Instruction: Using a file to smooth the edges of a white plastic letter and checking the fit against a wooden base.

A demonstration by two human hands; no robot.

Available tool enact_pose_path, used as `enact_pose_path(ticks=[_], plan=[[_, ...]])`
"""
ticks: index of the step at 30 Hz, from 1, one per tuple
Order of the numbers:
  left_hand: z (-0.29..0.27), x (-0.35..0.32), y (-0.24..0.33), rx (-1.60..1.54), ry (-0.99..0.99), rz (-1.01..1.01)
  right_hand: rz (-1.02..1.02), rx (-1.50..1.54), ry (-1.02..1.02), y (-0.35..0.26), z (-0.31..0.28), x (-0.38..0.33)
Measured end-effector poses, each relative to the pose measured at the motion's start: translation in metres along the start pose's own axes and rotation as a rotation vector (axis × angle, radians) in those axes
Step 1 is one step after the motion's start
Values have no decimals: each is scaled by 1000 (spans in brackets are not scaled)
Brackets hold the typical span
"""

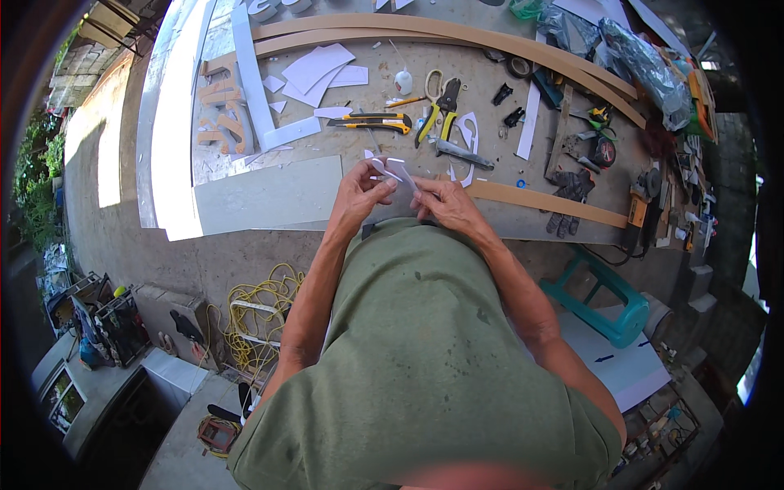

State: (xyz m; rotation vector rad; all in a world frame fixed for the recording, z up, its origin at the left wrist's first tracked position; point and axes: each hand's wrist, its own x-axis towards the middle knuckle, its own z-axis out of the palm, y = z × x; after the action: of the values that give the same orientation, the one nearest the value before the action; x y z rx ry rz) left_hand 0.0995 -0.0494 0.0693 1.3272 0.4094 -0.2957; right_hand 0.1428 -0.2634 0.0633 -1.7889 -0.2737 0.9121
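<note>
At the table's near edge, my left hand [362, 196] pinches a small curved white piece [382, 169], of sheet plastic or board by its look. Close beside it my right hand [451, 204] grips another flat white piece [399, 170]; the two pieces meet or overlap, and I cannot tell if they are joined. Just beyond lie a yellow-and-black utility knife [371, 122], yellow-handled snips [441, 113], scissors [434, 85] and a grey bar-like tool [464, 153]. A curved white offcut [469, 131] lies beside that tool. A small white bottle [403, 80] stands farther back.
Long brown strips [392, 24] cross the table's back. White sheets [318, 69] and wooden letter-like shapes [224, 114] lie left. To the right are a dark glove [567, 200], an angle grinder [641, 200] and a tape measure [603, 151]. A green stool [600, 306] stands below.
</note>
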Motion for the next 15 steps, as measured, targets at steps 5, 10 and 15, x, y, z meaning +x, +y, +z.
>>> enact_pose_path(ticks=[5,10,15], plan=[[-4,7,-6,-8,32,13,-98,-5,-22,7,14,9],[-9,6,-13,-14,9,28,37,342,-128,4,9,5],[2,10,-9,-32,-100,-47,132,585,-229,20,-8,2]])
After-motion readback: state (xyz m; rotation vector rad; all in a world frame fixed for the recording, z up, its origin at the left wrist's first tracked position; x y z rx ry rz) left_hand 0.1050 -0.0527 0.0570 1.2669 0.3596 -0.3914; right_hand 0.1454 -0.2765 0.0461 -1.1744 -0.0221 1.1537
